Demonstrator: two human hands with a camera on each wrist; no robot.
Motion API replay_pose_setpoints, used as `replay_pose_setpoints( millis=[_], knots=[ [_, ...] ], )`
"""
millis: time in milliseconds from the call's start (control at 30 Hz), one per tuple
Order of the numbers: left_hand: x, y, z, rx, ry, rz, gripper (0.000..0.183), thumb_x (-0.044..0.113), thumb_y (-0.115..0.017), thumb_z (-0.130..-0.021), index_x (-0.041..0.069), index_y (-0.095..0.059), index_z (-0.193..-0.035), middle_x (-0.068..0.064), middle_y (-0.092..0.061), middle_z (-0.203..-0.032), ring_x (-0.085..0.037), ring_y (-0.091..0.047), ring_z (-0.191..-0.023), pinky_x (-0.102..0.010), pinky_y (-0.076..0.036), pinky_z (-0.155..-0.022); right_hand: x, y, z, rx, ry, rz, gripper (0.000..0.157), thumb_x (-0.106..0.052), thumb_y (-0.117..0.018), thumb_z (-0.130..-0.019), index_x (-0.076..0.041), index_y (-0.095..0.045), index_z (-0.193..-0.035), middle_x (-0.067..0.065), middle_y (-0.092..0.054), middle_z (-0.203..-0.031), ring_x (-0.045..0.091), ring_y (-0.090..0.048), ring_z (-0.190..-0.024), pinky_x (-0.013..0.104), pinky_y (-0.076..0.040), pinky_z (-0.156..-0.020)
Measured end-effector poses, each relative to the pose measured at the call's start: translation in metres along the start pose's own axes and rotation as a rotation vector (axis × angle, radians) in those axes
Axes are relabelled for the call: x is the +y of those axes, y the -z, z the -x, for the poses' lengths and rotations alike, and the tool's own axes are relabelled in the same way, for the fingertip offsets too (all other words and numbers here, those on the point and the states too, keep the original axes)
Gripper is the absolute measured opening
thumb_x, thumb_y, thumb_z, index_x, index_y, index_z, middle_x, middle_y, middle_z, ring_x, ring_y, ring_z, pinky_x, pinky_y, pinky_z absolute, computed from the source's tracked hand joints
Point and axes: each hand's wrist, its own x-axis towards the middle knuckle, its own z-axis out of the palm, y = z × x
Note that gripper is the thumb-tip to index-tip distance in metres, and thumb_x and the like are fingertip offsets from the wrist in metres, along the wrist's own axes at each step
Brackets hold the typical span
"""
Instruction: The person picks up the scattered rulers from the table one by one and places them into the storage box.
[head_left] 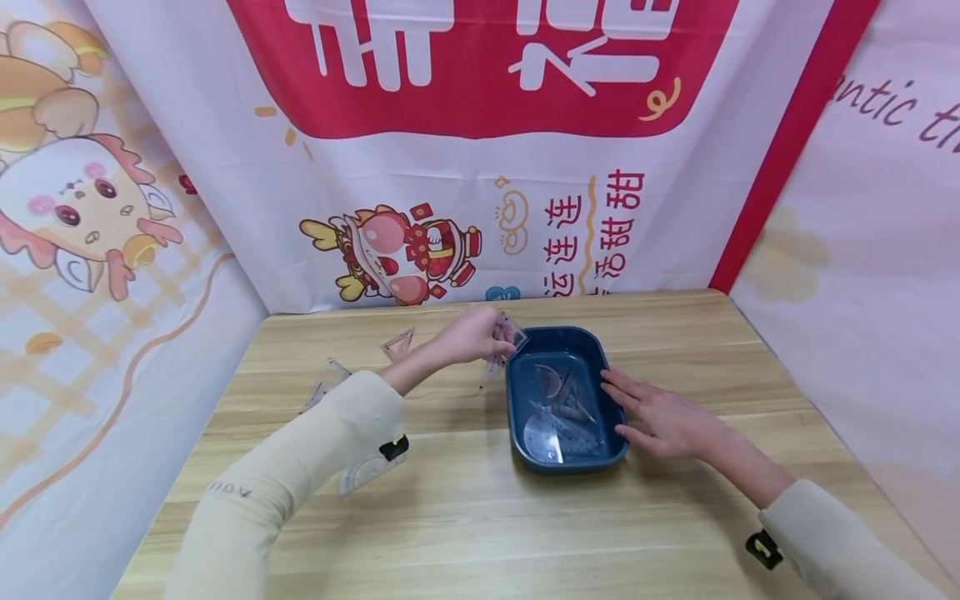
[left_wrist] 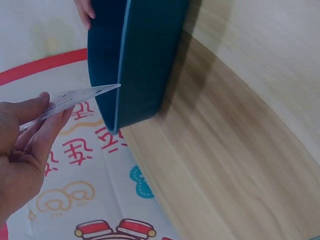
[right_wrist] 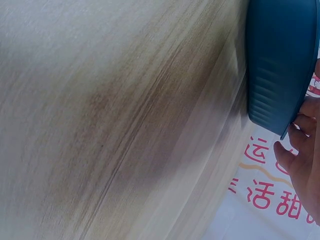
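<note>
My left hand pinches a clear plastic set square between thumb and fingers, by the left rim of a dark blue plastic box. In the left wrist view the set square is seen nearly edge-on, its tip overlapping the box's rim. Inside the box lie a protractor and several clear plastic pieces. On the box's right side, my right hand rests its extended fingers on the rim. The right wrist view shows those fingertips right at the box's edge.
Left of the box, a pinkish triangle, a clear set square and a clear protractor lie on the wooden table. Another clear piece shows below the left hand. A printed cloth hangs behind the table.
</note>
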Motion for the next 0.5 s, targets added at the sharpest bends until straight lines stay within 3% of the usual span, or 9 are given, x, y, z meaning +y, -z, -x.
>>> replay_pose_setpoints(
  millis=[367,500],
  knots=[
    [0.028,-0.013,-0.02,0.006,-0.082,-0.097,0.013,0.024,-0.072,-0.081,0.014,-0.068,-0.075,0.008,-0.064,-0.059,-0.002,-0.059,-0.052,-0.017,-0.047,-0.052,0.001,0.001,0.001,0.008,0.006,-0.004,0.066,-0.044,-0.05,-0.092,-0.011,-0.03,-0.145,0.006,-0.019,-0.156,0.023,-0.032,-0.138,0.045,-0.041,-0.101],
    [0.037,-0.018,-0.028,0.015,-0.087,-0.081,0.012,0.023,-0.072,-0.081,0.013,-0.068,-0.075,0.007,-0.065,-0.06,-0.002,-0.059,-0.051,-0.017,-0.048,-0.053,0.003,-0.001,0.001,0.011,0.017,0.0,0.066,-0.045,-0.05,-0.092,-0.011,-0.03,-0.146,0.005,-0.018,-0.156,0.023,-0.032,-0.138,0.045,-0.041,-0.102]
  ],
)
